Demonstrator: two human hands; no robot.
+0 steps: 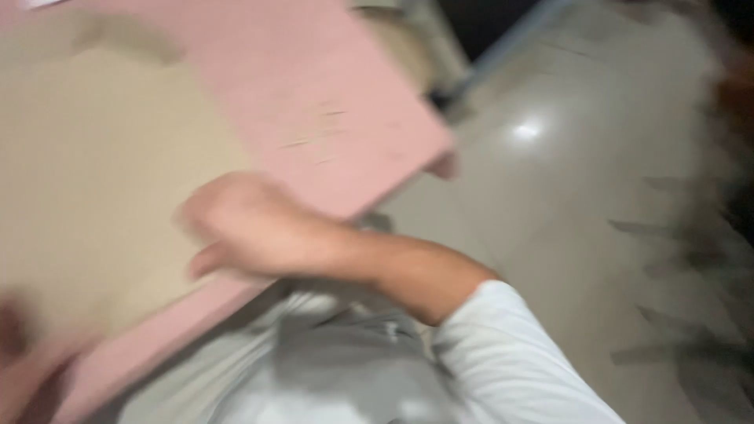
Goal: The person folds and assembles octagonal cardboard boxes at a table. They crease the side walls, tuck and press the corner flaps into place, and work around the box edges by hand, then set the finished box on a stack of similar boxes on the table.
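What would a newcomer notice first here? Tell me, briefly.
First, the right hand, blurred, stretched across from a white sleeve onto a tan sheet that lies on a pink table at upper left. A blurred left hand shows at the lower left corner. To the right, a shiny grey floor catches a bright spot of light.

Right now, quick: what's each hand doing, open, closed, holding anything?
Right hand: resting on the tan sheet over the pink table, fingers curled; too blurred to tell a grip.
Left hand: only a blurred edge shows; cannot be told.
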